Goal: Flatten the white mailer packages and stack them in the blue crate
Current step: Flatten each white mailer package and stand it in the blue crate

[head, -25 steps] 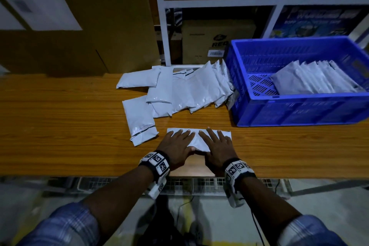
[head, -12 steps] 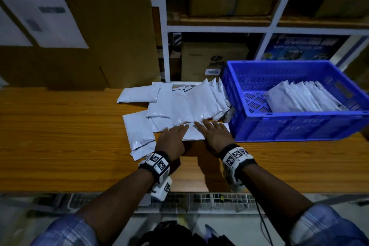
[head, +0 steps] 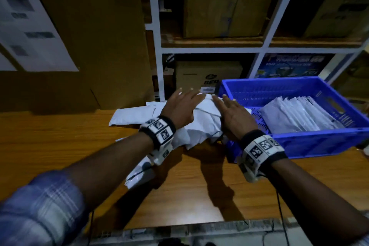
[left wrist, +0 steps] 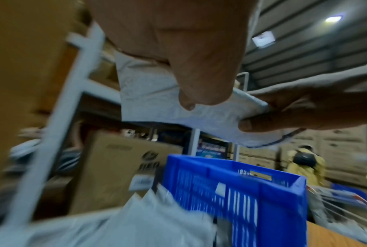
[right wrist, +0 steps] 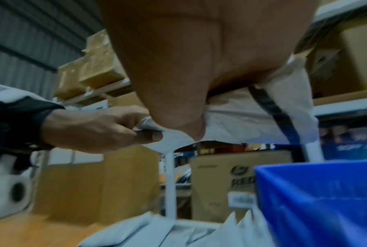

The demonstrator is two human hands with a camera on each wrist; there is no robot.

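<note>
I hold one flattened white mailer (head: 206,106) in the air between both hands, just left of the blue crate (head: 319,136). My left hand (head: 179,108) pinches its left end, thumb underneath (left wrist: 199,80). My right hand (head: 233,118) pinches the right end, close to the crate's left wall. In the right wrist view the mailer (right wrist: 241,115) hangs under my thumb, above the crate's corner (right wrist: 315,200). A loose pile of white mailers (head: 135,115) lies on the table beneath my hands. Several flattened mailers (head: 295,114) lean in a row inside the crate.
One more mailer (head: 139,173) lies on the wooden table (head: 60,146) under my left forearm. A big cardboard sheet (head: 89,46) leans at the back left. A white shelf rack (head: 157,46) with boxes stands behind the pile. A person in yellow (left wrist: 305,163) is far off.
My hands were pressing a mailer flat near the table's front edge. Now they have lifted it and carried it forward and right, over the pile and up to the crate.
</note>
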